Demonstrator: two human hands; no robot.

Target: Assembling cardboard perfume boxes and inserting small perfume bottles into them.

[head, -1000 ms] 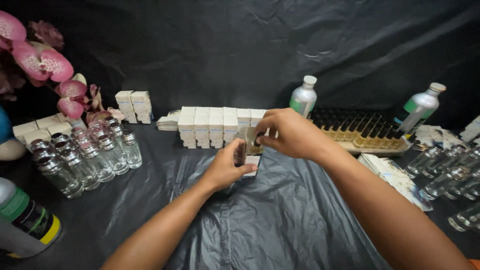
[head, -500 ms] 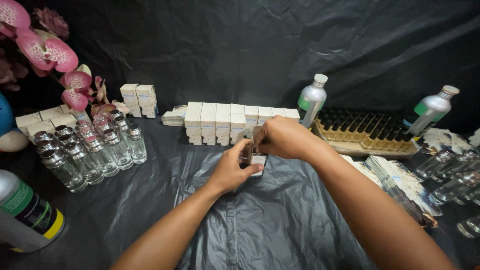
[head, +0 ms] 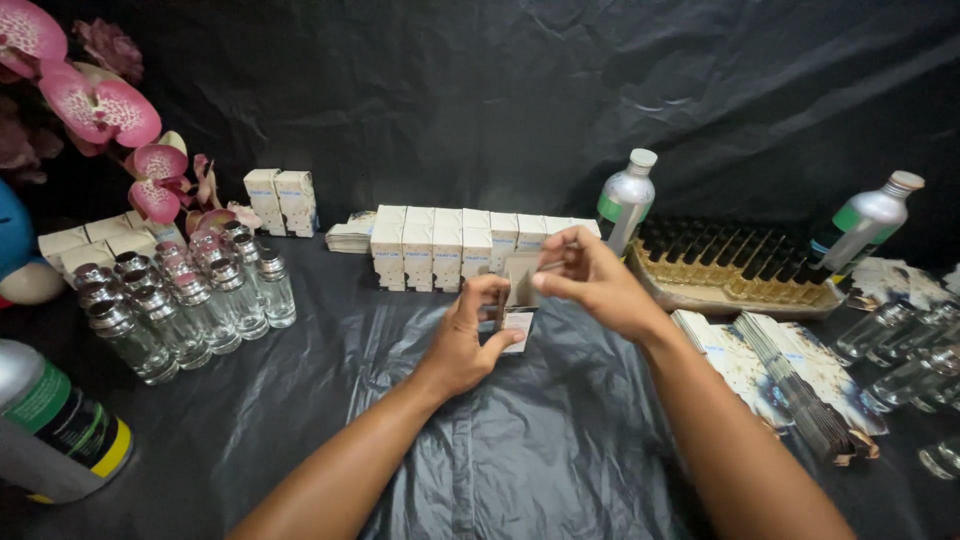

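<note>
I see my left hand (head: 468, 345) wrapped around a small white carton (head: 517, 328), low over the counter (head: 560, 450) with its black plastic sheet. My right hand (head: 592, 282) pinches the carton's open top flap (head: 524, 278) just above it. Right behind stands a row of closed white boxes (head: 450, 246). Clear glass bottles (head: 190, 300) cluster to the left; a tray of dark vials (head: 740, 270) sits to the right.

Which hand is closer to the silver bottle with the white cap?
Right. The right hand is just beside the silver bottle; the left hand is lower, farther left.
</note>
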